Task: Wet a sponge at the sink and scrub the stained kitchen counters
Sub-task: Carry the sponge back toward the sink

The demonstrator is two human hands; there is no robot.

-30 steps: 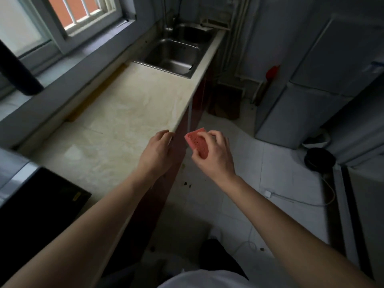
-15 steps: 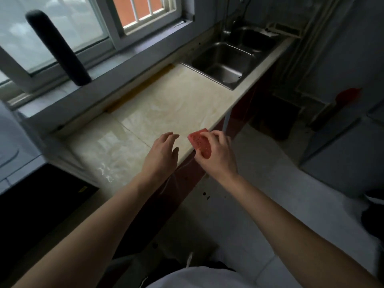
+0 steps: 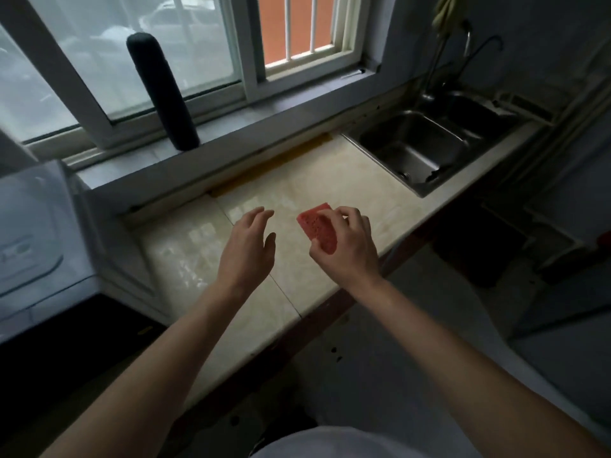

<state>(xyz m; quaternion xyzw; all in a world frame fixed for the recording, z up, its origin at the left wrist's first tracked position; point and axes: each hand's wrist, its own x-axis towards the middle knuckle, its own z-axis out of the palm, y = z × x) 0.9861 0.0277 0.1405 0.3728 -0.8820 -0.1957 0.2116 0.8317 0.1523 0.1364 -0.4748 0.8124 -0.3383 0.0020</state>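
Note:
My right hand [image 3: 350, 251] grips a red sponge [image 3: 315, 226] by its near end, held above the beige marble counter [image 3: 330, 180]. Just to its left, my left hand [image 3: 248, 251] hovers over the counter with fingers loosely spread and holds nothing. A steel double sink [image 3: 426, 150] is set into the counter at the far right, with a tap [image 3: 439, 57] rising behind it.
A window sill [image 3: 231, 137] runs behind the counter, with a black cylinder [image 3: 162, 90] standing on it. A white appliance [image 3: 36, 239] sits at the left, a dark hob [image 3: 66, 342] in front of it. Tiled floor [image 3: 413, 358] lies to the right of the counter edge.
The view has swung left and up toward the window. Both hands have moved from the counter's front edge to above its surface, and the sponge stayed in my right hand.

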